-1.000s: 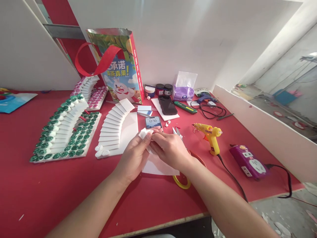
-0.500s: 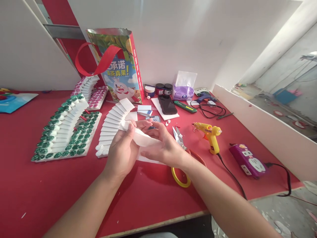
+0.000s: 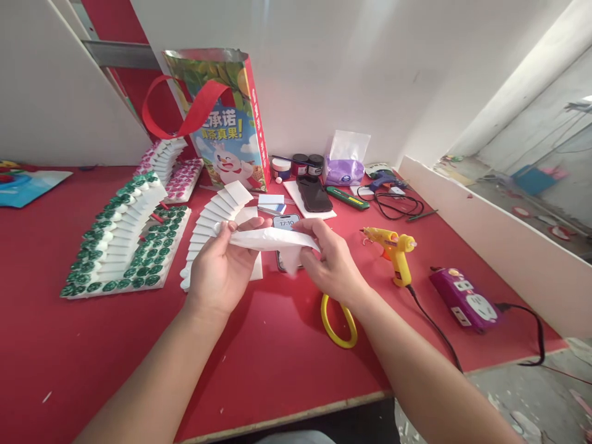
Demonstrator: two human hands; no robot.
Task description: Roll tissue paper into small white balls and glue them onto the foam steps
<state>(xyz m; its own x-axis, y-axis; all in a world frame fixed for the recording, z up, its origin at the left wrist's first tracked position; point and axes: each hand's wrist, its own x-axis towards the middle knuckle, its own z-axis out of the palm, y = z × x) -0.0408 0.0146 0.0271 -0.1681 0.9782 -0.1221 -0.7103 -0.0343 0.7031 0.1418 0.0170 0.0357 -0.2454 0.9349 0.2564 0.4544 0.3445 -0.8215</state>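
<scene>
Between my two hands a folded white tissue [image 3: 271,238] is stretched sideways, with a loose, blurred end hanging down. My left hand [image 3: 217,265] pinches its left end between thumb and fingers. At the other end my right hand [image 3: 330,259] grips it with bent fingers. Beneath the tissue lies a phone [image 3: 287,220] with a lit screen, partly covered. Just behind my left hand a white stepped fan-shaped piece [image 3: 208,225] rests on the table. Scissors with a yellow handle [image 3: 340,333] lie below my right hand, their blades hidden.
On the red table [image 3: 259,370], a yellow glue gun [image 3: 391,246] and a purple power strip [image 3: 465,299] lie right, with trailing cords. Green-dotted stepped models [image 3: 124,240] stand left. Behind are a printed bag [image 3: 226,135], a tissue pack [image 3: 343,169], a dark phone [image 3: 314,194] and a green cutter [image 3: 346,197].
My hands have drawn apart, and the tissue now spans between them, level and stretched. The right hand has shifted right, and more of the lit phone shows behind.
</scene>
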